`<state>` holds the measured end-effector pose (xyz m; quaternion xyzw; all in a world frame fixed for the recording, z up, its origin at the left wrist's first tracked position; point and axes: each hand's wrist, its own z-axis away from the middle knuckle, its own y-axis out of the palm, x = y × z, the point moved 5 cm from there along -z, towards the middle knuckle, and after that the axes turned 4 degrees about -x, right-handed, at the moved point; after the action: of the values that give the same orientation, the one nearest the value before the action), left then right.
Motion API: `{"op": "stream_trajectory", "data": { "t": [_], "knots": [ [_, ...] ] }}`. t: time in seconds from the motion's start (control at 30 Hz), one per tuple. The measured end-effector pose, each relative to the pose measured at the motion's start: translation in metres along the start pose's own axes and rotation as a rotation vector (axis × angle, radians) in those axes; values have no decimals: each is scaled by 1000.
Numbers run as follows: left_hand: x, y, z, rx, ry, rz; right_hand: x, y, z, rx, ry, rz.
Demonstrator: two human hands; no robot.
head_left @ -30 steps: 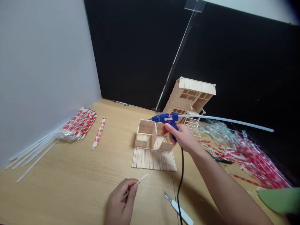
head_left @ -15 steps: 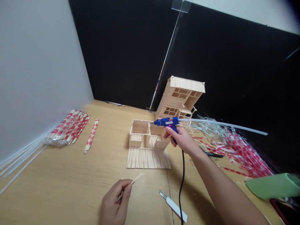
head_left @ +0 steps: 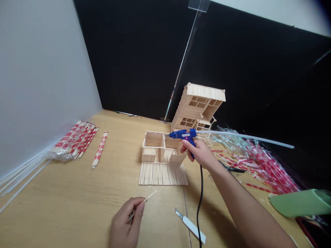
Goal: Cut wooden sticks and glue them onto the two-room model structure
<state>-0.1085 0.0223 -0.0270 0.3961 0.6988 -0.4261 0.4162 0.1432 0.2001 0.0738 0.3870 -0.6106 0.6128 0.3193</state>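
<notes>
My right hand (head_left: 198, 151) is wrapped round the handle of a blue hot glue gun (head_left: 182, 134) with a small red light lit. A long white glue stick (head_left: 245, 137) sticks out of its back end. The nozzle points left, over the back edge of a small open-topped model house (head_left: 152, 154) made of thin wooden sticks; whether it touches cannot be told. In front of the model lies a flat deck of sticks (head_left: 162, 174). Near the front of the table my left hand (head_left: 128, 220) pinches a short thin wooden stick (head_left: 150, 196), its tip pointing up and right.
A craft knife (head_left: 191, 227) lies by the black cord (head_left: 200, 203). Behind stands a taller stick house (head_left: 199, 106). Wrapped chopsticks (head_left: 74, 139) and glue sticks (head_left: 24, 168) lie left; crumpled wrappers (head_left: 269, 162) and a green cylindrical object (head_left: 297, 203) are at the right.
Both hands, the glue gun and the stick keep their places over the table. The whole view has shifted very slightly.
</notes>
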Motion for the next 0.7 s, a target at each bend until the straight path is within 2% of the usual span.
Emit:
{"op": "stream_trajectory", "data": {
  "t": [0.5, 0.6, 0.7],
  "knots": [
    [1, 0, 0, 16, -53, 13, -4, -2, 2, 2, 12, 6],
    [5, 1, 1, 20, -143, 101, 1, 2, 10, 73, -2, -166],
    [5, 4, -1, 77, -277, 300, 13, 16, 35, 218, -4, -417]
  ]
}}
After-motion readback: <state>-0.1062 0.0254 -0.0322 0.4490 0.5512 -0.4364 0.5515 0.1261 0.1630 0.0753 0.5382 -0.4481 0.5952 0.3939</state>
